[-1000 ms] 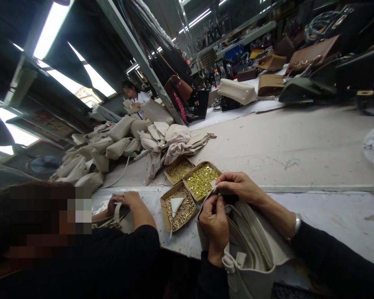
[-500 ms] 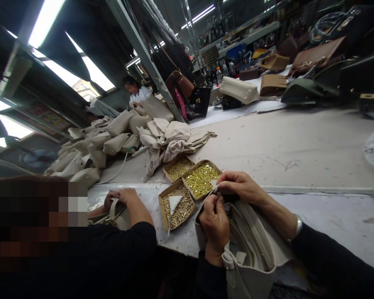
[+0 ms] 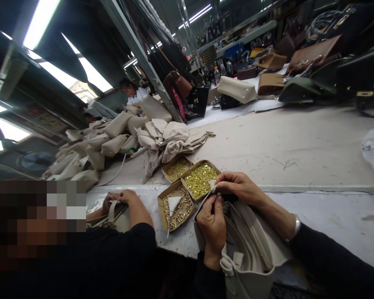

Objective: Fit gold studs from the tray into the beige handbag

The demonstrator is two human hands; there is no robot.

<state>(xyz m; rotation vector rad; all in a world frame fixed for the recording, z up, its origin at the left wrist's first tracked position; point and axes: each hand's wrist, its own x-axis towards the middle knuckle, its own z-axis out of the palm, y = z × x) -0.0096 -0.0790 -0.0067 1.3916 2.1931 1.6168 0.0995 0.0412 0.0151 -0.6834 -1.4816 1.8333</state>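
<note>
My right hand (image 3: 239, 186) is pinching what looks like a small pale tab (image 3: 212, 183), while my left hand (image 3: 212, 222) is gripping the edge of the beige bag (image 3: 254, 284). I'm probably working that edge (my fingers are hiding the detail), which is calling for a steady pinch. Smooth, leathery sides are gaping below, beside cardboard trays (image 3: 162, 215) of glinting gold fittings (image 3: 201, 181).

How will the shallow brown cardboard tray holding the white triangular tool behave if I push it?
The tray would probably slide rather than tip, being low and broad. Its small gold-coloured pieces lie loose, so they may shift or roll. The tool might swing, since its thin end overhangs the rim.
</note>
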